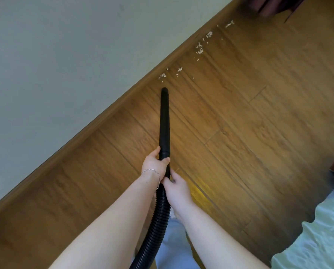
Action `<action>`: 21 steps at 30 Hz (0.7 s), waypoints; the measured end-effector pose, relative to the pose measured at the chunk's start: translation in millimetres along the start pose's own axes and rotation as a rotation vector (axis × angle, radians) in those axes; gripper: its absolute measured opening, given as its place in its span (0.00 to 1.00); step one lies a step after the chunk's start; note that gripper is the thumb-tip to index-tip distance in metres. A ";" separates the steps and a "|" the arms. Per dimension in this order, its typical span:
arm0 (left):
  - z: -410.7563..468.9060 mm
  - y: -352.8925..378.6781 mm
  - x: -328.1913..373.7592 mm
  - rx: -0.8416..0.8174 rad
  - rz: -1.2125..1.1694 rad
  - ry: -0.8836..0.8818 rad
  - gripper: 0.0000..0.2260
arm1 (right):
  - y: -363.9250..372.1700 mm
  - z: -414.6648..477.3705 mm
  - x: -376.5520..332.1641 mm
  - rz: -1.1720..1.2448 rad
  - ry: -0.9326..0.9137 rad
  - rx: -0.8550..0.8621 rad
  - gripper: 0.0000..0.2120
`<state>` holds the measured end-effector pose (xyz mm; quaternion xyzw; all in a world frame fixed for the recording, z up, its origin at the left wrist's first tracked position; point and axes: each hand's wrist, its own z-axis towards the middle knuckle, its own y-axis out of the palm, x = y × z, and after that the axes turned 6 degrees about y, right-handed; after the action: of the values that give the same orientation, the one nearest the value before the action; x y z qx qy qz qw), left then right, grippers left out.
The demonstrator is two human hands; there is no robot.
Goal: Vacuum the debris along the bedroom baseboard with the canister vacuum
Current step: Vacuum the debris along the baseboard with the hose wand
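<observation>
A black vacuum wand [164, 121] points up the frame, its tip just short of the nearest pale debris [162, 76] on the wooden floor. More debris [200, 47] trails up and to the right along the brown baseboard [108, 111]. My left hand [155, 164] grips the wand's lower end where it meets the ribbed black hose [158, 214]. Just below it, my right hand [177, 188] grips the hose. The canister itself is out of view.
A pale wall [65, 55] fills the upper left. A light green bedspread [317, 230] hangs at the lower right. Something dark red, perhaps a curtain [269, 6], touches the floor at the top right. Wood flooring [249, 123] spreads between them.
</observation>
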<state>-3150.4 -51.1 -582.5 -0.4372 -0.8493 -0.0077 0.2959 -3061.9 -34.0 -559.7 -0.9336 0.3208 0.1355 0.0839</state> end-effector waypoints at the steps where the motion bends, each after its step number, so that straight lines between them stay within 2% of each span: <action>1: 2.7 -0.7 5.4 0.013 -0.007 0.001 0.26 | -0.8 3.2 -5.3 -0.010 -0.007 -0.004 0.22; 12: 21.7 1.4 57.0 0.053 -0.001 0.037 0.24 | -23.1 19.6 -58.4 -0.037 -0.036 -0.049 0.22; 21: 34.8 5.3 80.9 0.029 -0.008 0.022 0.24 | -33.9 29.6 -81.6 -0.023 -0.037 -0.048 0.18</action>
<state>-3199.5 21.3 -571.3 -0.4294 -0.8477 -0.0012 0.3115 -3108.5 46.7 -560.4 -0.9363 0.3051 0.1594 0.0691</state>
